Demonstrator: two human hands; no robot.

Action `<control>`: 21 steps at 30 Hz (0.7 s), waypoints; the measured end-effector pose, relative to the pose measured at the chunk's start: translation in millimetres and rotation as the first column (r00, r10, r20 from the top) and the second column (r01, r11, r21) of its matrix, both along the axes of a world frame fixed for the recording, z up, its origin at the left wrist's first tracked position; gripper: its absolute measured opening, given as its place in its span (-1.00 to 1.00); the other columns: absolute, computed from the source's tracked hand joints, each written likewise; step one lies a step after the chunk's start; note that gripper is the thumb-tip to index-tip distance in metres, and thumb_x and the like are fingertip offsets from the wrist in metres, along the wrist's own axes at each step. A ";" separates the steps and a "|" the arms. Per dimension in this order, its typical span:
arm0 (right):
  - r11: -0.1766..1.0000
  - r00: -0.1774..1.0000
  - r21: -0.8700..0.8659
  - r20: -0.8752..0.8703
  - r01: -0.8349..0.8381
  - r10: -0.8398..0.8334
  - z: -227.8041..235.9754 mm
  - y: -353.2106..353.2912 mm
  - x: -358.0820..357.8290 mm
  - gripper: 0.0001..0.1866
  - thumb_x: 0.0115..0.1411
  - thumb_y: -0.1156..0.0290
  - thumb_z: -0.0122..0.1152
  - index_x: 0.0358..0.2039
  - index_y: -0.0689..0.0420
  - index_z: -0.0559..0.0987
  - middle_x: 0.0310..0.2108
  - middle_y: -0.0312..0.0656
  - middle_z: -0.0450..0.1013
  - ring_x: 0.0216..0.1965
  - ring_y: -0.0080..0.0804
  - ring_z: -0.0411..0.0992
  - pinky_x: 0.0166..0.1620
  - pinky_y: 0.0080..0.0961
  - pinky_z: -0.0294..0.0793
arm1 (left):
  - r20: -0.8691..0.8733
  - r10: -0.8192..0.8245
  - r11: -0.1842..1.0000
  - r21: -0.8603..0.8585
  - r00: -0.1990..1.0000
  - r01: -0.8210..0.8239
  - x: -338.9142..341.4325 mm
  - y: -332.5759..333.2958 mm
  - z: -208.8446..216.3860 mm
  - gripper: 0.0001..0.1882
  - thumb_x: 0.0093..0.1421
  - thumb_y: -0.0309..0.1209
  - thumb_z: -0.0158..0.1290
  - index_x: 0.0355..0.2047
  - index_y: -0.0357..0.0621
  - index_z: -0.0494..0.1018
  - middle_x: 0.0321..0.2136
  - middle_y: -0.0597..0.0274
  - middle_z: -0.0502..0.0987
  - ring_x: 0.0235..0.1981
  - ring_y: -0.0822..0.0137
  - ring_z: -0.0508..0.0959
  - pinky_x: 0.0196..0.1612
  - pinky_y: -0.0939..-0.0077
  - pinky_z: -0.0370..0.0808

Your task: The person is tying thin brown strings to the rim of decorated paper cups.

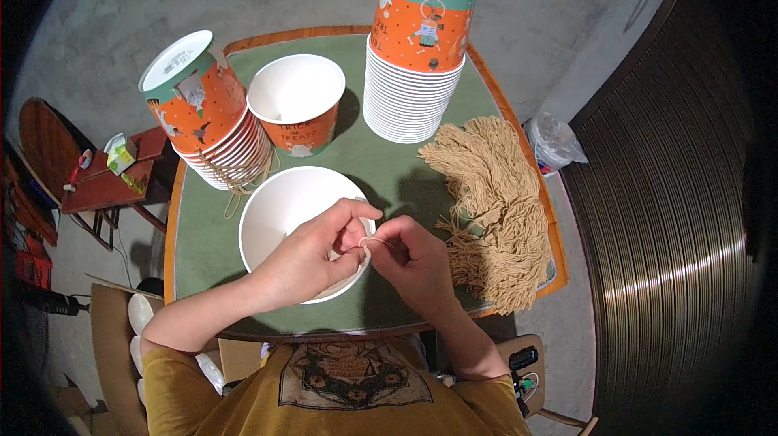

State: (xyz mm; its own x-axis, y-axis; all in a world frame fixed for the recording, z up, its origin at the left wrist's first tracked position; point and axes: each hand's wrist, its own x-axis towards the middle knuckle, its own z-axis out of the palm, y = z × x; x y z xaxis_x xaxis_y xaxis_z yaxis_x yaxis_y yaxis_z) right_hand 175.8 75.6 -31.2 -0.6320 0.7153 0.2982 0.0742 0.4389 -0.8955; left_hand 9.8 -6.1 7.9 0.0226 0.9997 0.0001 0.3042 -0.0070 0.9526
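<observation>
Close in front of me stands a paper bucket (271,209), its white inside facing up. Over its right rim my left hand (312,254) pinches a thin tan cord (374,239) between thumb and fingers. My right hand (412,262), just beside it, is closed on the same cord with thumb and forefinger. Whether the cord passes through the bucket's wall is hidden by my fingers. Right of my hands lies a big loose heap of tan cords (494,201). A few cord loops (235,185) hang at the stack behind the bucket.
A tall stack of upside-down orange and green paper buckets (413,96) stands at the back right. Another, leaning stack (194,104) is at the back left, next to an upright bucket (304,132). The green tabletop (203,241) has a wooden edge. A white tub (553,140) sits beyond the right side.
</observation>
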 end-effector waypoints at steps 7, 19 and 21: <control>1.000 0.999 0.017 0.030 0.025 -0.025 3.9 -5.5 -0.4 -0.82 0.15 0.33 0.29 -0.36 0.11 0.48 -0.54 -0.26 0.46 -0.55 -0.55 0.44 -0.43 -0.55 0.46 | -0.134 0.000 0.999 0.054 0.991 0.007 -0.9 -0.9 -0.1 -0.54 0.17 -0.60 0.02 0.10 -0.17 0.27 -0.40 0.42 0.33 -0.35 0.59 0.37 -0.21 0.63 0.40; 0.990 0.999 0.136 0.017 0.043 -0.046 -4.4 -5.9 -2.9 -0.84 0.12 0.42 0.32 -0.37 0.13 0.49 -0.60 -0.36 0.42 -0.58 -0.71 0.33 -0.48 -0.68 0.36 | -0.363 0.021 0.984 0.170 0.932 0.044 1.0 -3.3 3.6 -0.58 0.06 -0.66 -0.01 -0.02 -0.22 0.31 -0.24 0.09 0.23 -0.29 0.27 0.41 -0.26 0.45 0.46; 0.988 0.999 0.146 0.012 0.049 -0.052 -5.1 -7.4 -2.6 -0.84 0.11 0.41 0.32 -0.37 0.12 0.49 -0.60 -0.35 0.42 -0.58 -0.71 0.33 -0.48 -0.68 0.36 | -0.372 0.060 0.981 0.195 0.926 0.015 1.2 -4.3 1.3 -0.65 0.06 -0.65 0.00 -0.10 -0.24 0.33 -0.24 0.07 0.22 -0.26 0.22 0.41 -0.26 0.41 0.46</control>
